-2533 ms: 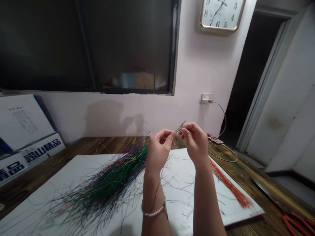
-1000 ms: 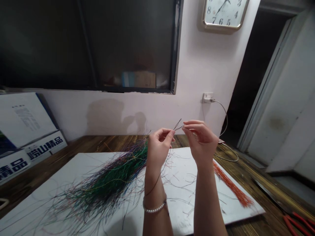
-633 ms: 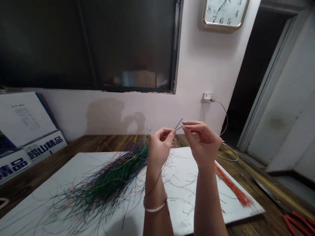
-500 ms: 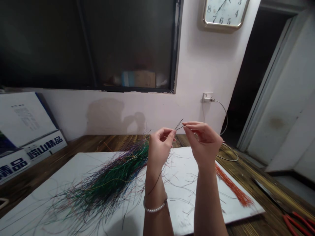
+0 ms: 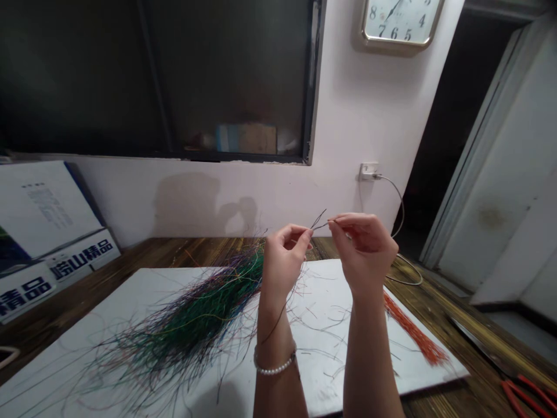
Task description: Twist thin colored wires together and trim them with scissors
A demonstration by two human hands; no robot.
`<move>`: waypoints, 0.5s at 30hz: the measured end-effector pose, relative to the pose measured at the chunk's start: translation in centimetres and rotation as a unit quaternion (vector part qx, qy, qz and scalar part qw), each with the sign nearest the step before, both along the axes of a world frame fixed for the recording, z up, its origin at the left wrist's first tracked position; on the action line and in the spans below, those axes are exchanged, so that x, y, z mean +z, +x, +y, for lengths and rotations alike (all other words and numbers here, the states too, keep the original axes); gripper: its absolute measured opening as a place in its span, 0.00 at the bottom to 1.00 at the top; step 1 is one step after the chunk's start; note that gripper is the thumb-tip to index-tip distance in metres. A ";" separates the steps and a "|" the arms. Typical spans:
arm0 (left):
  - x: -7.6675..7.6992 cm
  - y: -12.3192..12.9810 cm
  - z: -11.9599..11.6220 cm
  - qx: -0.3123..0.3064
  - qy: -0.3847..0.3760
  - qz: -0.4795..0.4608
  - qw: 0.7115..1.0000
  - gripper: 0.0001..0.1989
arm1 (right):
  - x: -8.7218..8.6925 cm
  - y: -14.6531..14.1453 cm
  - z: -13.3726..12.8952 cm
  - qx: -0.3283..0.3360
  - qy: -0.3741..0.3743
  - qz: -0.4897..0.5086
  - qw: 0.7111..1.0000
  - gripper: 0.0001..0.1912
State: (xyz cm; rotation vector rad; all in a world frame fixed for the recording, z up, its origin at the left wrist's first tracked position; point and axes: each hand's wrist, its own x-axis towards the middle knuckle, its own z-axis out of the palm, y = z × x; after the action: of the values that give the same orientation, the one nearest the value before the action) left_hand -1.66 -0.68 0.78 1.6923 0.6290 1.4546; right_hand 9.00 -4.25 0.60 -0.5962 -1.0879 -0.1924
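Observation:
Raised above the white board, my left hand pinches thin dark wires between thumb and forefinger. A long dark end trails down past my left wrist, which has a pearl bracelet. Just to the right, my right hand is closed in a pinch on the end of a dark wire from the same strands. A short looped piece sticks up between the hands. A large bundle of green, purple and blue wires lies on the board at the left. Orange wires lie on its right side.
Red-handled scissors lie on the wooden table at the right front. Loose wire bits are scattered on the board. Printed boxes stand at the left. A white cable runs from a wall socket.
My right hand has moved slightly to the right, farther from my left hand, with the wire end in it. My left hand has hardly moved.

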 end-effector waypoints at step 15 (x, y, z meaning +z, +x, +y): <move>0.0 0.1 -0.1 -0.042 0.013 0.005 0.999 0.07 | -0.4 0.8 0.6 0.045 -0.043 0.053 0.997 0.03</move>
State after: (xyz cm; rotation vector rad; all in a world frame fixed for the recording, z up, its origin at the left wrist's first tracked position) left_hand -1.57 -0.79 0.74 1.7264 0.5418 1.4007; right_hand 9.80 -3.61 0.15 -0.6257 -1.0209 -0.0363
